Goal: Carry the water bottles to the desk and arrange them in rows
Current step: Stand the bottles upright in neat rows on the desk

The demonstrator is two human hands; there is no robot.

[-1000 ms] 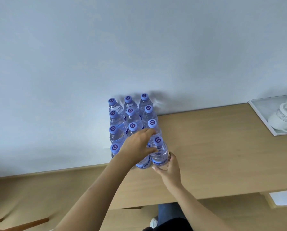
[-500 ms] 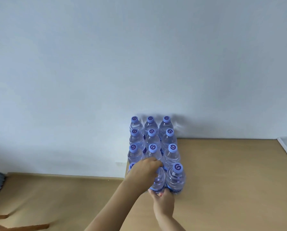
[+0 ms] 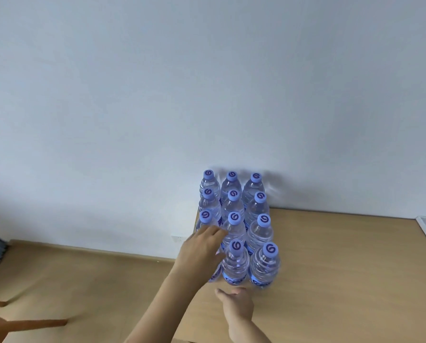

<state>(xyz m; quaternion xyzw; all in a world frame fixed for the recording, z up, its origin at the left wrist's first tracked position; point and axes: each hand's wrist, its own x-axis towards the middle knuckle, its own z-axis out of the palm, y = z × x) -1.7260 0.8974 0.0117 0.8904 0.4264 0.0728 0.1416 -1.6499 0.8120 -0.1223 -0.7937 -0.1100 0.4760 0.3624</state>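
Eleven blue caps are showing on the clear plastic water bottles (image 3: 235, 264) standing upright in three columns at the back left corner of the light wooden desk (image 3: 343, 268), against the pale wall (image 3: 207, 82); a twelfth bottle is partly hiding behind the left hand (image 3: 202, 251), which is lying over the front left of the block with fingers extended. The right hand (image 3: 236, 302) is hovering relaxed just in front of the nearest bottles, gripping nothing.

Head view, downward, near desk (image 3: 330, 268)
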